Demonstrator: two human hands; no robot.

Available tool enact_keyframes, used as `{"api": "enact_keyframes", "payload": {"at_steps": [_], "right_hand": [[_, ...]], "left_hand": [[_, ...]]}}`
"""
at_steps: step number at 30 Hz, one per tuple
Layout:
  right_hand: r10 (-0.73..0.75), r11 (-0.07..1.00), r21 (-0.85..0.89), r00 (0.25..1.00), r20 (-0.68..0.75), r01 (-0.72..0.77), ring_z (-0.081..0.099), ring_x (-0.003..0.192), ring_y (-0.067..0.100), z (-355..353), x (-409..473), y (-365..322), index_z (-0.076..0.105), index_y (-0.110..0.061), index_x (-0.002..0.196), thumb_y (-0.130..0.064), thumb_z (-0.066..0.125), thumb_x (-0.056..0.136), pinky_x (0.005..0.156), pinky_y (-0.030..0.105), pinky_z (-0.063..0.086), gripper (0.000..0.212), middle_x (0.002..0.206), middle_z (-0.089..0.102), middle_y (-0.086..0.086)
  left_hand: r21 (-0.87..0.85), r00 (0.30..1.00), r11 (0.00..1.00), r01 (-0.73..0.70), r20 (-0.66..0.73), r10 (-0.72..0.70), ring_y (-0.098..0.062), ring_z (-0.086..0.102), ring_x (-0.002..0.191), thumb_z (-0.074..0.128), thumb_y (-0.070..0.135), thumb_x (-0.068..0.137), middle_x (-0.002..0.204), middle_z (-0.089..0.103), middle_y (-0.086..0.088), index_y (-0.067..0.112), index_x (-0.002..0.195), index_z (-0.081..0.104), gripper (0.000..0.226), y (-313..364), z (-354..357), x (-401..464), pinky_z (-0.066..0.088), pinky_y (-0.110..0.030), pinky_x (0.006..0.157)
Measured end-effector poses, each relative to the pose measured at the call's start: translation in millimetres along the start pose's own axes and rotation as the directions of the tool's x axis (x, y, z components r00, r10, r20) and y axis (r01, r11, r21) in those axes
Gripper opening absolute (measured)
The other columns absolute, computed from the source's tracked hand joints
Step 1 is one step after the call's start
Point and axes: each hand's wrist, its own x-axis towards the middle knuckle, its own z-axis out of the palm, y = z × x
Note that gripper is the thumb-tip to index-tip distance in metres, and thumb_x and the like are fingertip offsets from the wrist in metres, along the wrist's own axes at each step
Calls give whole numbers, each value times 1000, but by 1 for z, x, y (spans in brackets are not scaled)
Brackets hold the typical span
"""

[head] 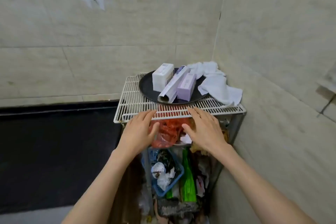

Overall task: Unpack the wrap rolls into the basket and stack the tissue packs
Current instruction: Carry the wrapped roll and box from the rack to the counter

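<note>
A white tissue pack (162, 76) stands on a round black tray (145, 86) on top of a white wire rack (131, 100). A wrap roll (172, 85) in pale printed wrapping lies beside it, its open end toward me. A lilac tissue pack (187, 86) lies to the right of the roll. My left hand (139, 131) and my right hand (205, 129) hover open at the rack's front edge, fingers spread, holding nothing. A blue basket (177, 172) sits on a lower shelf with crumpled white scraps in it.
A white cloth (216, 82) is heaped at the tray's right, against the tiled corner walls. Red plastic bags (167, 132) and a green packet (188, 178) crowd the lower shelves. A dark floor area (54, 151) lies to the left.
</note>
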Motion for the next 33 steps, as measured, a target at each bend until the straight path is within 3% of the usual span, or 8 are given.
{"api": "enact_keyframes", "payload": {"at_steps": [6,10,14,18,22,27,33], "right_hand": [[-8,999,48,1000,-19,9,27,139,22,9,64,23,26,-22,143,-47,41,91,112,41,23,59,151,30,4],[45,990,132,999,-24,-41,34,133,24,19,111,31,29,-18,141,-41,44,92,105,39,33,56,147,36,6],[246,916,336,969,-38,-219,45,121,26,28,159,35,37,-14,135,-39,46,92,92,33,39,51,133,44,13],[378,855,357,923,66,-376,47,116,29,36,203,40,40,-9,131,-45,49,88,84,31,36,56,129,47,17],[440,786,430,890,116,-444,47,120,29,45,227,44,35,-9,134,-44,55,85,95,35,40,64,133,46,17],[438,718,493,869,229,-492,52,119,25,45,238,51,43,-9,132,-40,61,83,96,35,45,61,133,54,11],[453,427,763,845,285,-486,57,113,22,42,231,52,45,-10,130,-17,65,84,83,29,46,51,130,58,8]], "left_hand": [[-15,999,1000,27,31,-27,-21,36,133,42,37,94,145,40,-7,18,140,34,51,-11,21,73,33,-41,110],[-78,997,996,47,63,-42,-22,36,133,42,39,93,146,38,-6,19,140,33,52,-20,43,117,35,-42,108],[-306,983,939,158,139,-120,-24,44,125,35,36,96,137,47,-8,16,134,40,44,-29,61,164,38,-36,99],[-371,967,901,225,197,-160,-25,57,97,36,24,96,104,61,-10,15,103,59,25,-36,69,205,41,-30,78],[-336,947,901,276,256,-194,-26,60,97,49,30,90,118,58,-10,23,114,52,25,-39,75,225,50,-41,87],[-316,895,875,367,378,-239,-20,57,88,59,36,85,125,55,-11,24,119,36,43,-34,81,232,48,-26,58],[-381,866,808,448,408,-288,-30,52,113,62,33,83,132,49,-13,14,130,29,60,-21,85,231,50,-44,89]]}}
